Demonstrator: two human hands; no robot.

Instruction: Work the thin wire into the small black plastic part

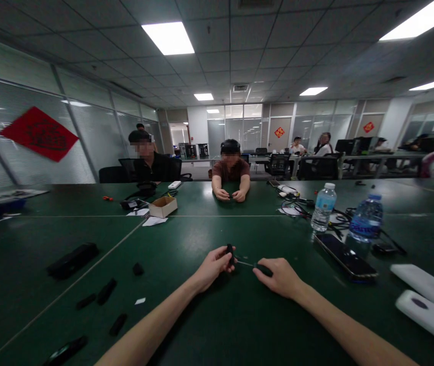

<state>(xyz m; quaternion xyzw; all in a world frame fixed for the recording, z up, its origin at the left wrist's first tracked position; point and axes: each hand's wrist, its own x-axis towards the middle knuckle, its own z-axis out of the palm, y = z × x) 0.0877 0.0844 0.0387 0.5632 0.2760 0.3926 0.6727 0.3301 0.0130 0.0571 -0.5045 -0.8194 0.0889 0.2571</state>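
In the middle of the head view my left hand (214,265) is closed around a small black part (230,253), which stands up between thumb and fingers. My right hand (278,276) grips the dark handle of a screwdriver (245,263). Its thin metal shaft points left and reaches to the black part; whether the tip sits in a screw is too small to tell. Both hands are just above the green table (209,325). Left of my left hand lie a small black block (138,269) and a scrap of white paper (140,301).
Several black pieces (106,291) and a long black case (72,260) lie at left. A cardboard box (162,207) stands farther back. At right are two water bottles (323,207), a phone (345,256), cables and white devices (428,317). Across the table sits a person (230,170).
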